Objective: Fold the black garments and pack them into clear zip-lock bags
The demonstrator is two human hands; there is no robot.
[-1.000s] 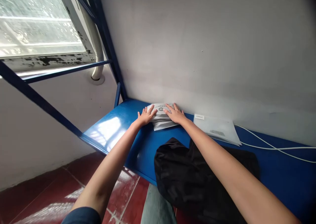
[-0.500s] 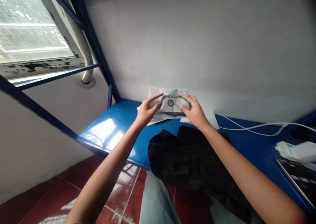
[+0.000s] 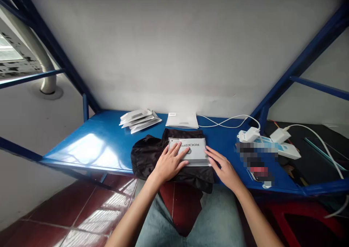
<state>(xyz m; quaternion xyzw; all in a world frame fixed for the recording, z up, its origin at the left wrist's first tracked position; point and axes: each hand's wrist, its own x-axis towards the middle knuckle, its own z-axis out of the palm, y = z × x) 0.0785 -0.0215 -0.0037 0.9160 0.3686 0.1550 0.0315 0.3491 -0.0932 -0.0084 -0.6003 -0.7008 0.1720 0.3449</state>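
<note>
Flat grey plastic pouch with dark lettering (image 3: 191, 150) lying on a crumpled black cloth garment (image 3: 152, 156) at the front edge of the glossy blue metal worktop (image 3: 89, 145). Left hand (image 3: 169, 163) resting on the pouch's left half, fingers spread and flat, not clamped around it. Right hand (image 3: 225, 169) open, fingers stretched toward the pouch's right front corner; fingertips at or just beside its edge, actual contact hard to judge from this angle. Pouch thus between the two hands, directly ahead of the body.

Behind the garment, toward the wall: fanned stack of similar grey pouches (image 3: 139, 120) at left rear, and a second flat pale packet (image 3: 182, 120) just right of it. White cable (image 3: 223, 121) running along the rear edge to a white plug adapter (image 3: 249, 134) and a white power strip (image 3: 286, 149), well right of the hands. Blurred-out item (image 3: 256, 160) near the front right of the surface.

Plain grey wall (image 3: 177, 51) behind, blue steel frame struts (image 3: 302, 61) at both sides, red tiled floor (image 3: 68, 210) below.
</note>
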